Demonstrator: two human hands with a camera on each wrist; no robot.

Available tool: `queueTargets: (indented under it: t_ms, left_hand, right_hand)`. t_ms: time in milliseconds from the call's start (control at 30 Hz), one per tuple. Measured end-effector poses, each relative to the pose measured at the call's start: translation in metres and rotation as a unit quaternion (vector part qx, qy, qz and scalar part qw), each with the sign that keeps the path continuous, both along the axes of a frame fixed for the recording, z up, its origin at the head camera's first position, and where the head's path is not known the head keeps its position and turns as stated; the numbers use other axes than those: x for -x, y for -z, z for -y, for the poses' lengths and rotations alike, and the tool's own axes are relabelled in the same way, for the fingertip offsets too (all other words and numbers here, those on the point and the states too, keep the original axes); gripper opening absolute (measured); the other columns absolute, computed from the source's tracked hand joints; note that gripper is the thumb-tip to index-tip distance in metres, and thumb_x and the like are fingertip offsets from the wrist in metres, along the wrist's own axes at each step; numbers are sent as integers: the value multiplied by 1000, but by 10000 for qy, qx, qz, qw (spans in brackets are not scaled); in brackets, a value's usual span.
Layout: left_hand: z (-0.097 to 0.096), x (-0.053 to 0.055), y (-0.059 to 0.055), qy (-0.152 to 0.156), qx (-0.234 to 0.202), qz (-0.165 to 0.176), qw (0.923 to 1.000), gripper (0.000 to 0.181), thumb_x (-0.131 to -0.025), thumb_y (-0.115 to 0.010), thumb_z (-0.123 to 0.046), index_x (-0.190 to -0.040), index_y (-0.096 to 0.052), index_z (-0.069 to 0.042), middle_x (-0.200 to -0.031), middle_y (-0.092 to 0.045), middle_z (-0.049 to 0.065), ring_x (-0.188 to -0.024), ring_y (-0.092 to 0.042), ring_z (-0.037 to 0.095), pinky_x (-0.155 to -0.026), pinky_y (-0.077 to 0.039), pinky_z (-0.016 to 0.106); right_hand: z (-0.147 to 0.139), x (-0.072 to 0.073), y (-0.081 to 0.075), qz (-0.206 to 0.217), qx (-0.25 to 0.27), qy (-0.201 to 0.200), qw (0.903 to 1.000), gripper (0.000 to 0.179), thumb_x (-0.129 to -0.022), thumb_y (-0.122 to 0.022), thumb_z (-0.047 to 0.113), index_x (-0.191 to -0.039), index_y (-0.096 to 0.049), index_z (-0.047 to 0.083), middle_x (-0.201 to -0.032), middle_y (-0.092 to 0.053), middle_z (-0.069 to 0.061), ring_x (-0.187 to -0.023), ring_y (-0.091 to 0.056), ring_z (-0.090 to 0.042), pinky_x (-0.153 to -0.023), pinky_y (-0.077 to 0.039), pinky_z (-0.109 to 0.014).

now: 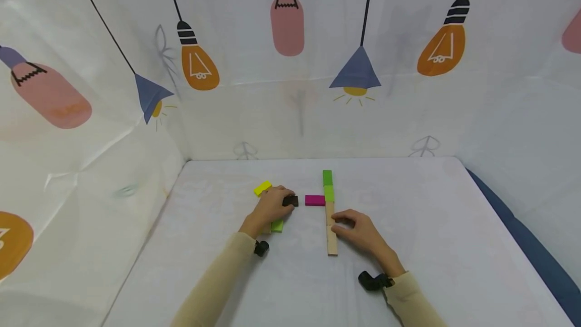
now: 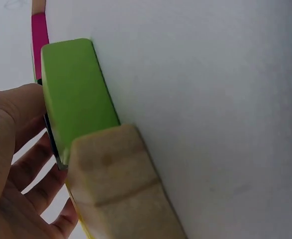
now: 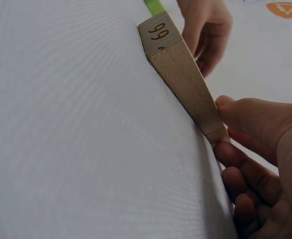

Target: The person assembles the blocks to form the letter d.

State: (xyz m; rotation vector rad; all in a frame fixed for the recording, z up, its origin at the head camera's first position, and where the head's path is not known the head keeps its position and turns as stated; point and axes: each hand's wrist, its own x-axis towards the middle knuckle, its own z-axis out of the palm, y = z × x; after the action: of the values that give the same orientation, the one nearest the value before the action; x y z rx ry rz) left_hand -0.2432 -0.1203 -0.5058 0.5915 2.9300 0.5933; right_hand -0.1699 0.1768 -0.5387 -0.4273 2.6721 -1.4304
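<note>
My left hand (image 1: pixel 272 203) pinches a black block (image 1: pixel 291 200) between thumb and fingers, level with a magenta block (image 1: pixel 314 200) and a small gap away from it. That magenta block lies crosswise, its right end at a column of blocks. The column has a darker green block (image 1: pixel 327 177) at the far end, a light green block (image 1: pixel 329 194), then plain wooden blocks (image 1: pixel 333 241) nearest me. My right hand (image 1: pixel 360 230) rests its thumb and fingertips along the column's right side. In the right wrist view, the wooden block (image 3: pixel 183 82) bears an engraved number on its end.
A yellow block (image 1: pixel 262 188) lies just beyond my left hand. Under its wrist sit a lime green block (image 1: pixel 277 226) and a wooden block (image 2: pixel 121 184), partly covered in the head view. White cloth covers the table (image 1: pixel 218 185), and a printed sheet hangs behind.
</note>
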Motion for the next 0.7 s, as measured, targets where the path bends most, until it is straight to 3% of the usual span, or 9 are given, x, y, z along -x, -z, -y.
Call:
queueTargets:
  t_ms: [133, 367, 467, 700]
  left_hand:
    - [-5, 0, -2, -188, -21, 77, 9998, 38, -94, -75, -29, -128, -71, -13, -125, -70, 9, -111, -63, 26, -99, -47, 52]
    - [-13, -2, -7, -665, -691, 25, 9954, 38, -92, -77, -30, -125, -72, -11, -124, -71, 10, -111, -65, 27, -98, -44, 53]
    - [-16, -3, -7, -831, -930, -72, 9922, 38, -91, -79, -28, -124, -73, -10, -120, -71, 12, -108, -65, 27, -100, -49, 50]
    - [-23, -7, -1, -931, -1316, 55, 9869, 34, -90, -79, -16, -121, -72, -4, -117, -70, 17, -103, -63, 27, -95, -57, 43]
  right_hand:
    - [0, 0, 0, -43, 67, -49, 10000, 32, -89, -81, 30, -118, -76, 16, -116, -74, 3, -107, -67, -16, -95, -55, -32]
    - [0, 0, -3, -94, 119, -97, 9998, 30, -90, -81, 26, -117, -76, 15, -116, -74, 2, -107, -68, -18, -93, -56, -31]
    - [0, 0, -4, -76, 105, -92, 9999, 30, -90, -81, 26, -117, -75, 15, -116, -74, 1, -108, -68, -19, -94, -56, -32]
    - [0, -1, -4, -10, 56, -73, 10000, 31, -90, -81, 27, -118, -75, 15, -116, -74, 2, -108, -68, -18, -95, -55, -33]
